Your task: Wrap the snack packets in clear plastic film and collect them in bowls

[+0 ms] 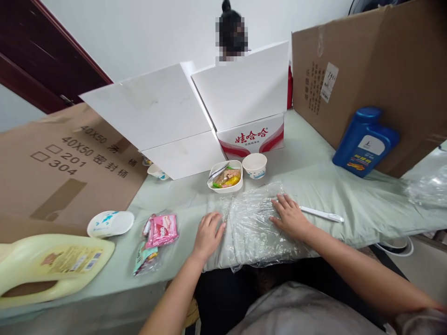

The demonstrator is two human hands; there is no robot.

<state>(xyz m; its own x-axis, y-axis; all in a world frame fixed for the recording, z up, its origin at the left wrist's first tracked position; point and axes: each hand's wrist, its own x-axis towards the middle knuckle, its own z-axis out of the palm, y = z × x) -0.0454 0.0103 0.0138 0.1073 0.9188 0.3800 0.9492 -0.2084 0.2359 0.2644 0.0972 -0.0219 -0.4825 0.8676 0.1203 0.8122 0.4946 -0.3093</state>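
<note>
A crinkled sheet of clear plastic film lies flat on the green cloth in front of me, its near edge hanging over the front. My left hand rests at the film's left edge with the fingers stretched out. On the film's right part lies my right hand, palm down and fingers spread. Right beside that hand is a white pen-like stick. Just beyond the film stand a white bowl with packaged snacks in it and a white paper cup.
White panels and a red-and-white carton stand at the back, a person behind them. Cardboard boxes flank both sides. A blue bottle stands right. Left are snack packets, a tipped paper cup and a yellow jug.
</note>
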